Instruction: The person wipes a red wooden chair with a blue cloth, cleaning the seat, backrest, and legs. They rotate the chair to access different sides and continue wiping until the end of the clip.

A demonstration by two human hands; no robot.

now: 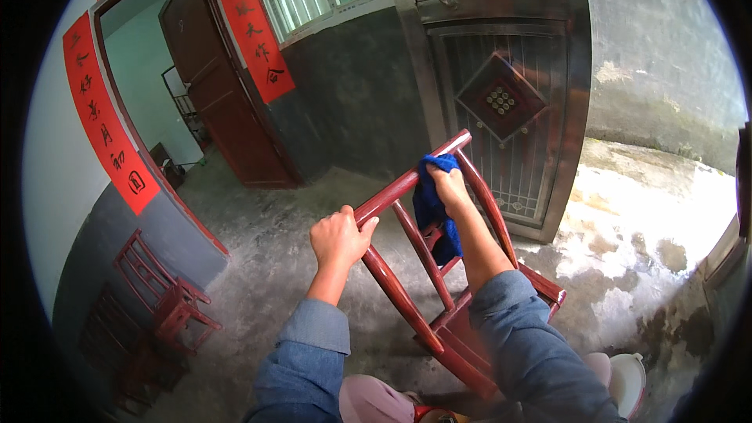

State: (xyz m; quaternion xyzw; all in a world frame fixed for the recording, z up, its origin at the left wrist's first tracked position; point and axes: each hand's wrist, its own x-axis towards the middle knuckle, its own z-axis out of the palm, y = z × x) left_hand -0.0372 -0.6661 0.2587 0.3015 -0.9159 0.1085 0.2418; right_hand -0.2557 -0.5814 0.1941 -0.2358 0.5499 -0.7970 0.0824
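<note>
A reddish-brown varnished wooden chair [411,249] stands before me, its backrest rising toward me. My left hand [341,235] grips the left end of its top rail [388,195]. Near the rail's right end, my right hand [447,188] presses a blue cloth [430,200] over the wood. Part of the cloth hangs down between the back spindles. My right forearm hides some of the seat and the right side of the backrest.
More wooden chairs [176,305] stand by the left wall. A metal door [499,100] stands open ahead, and a brown door [223,82] opens into a room. A white basin [627,385] sits at lower right. The concrete floor [264,258] looks wet near the doorway.
</note>
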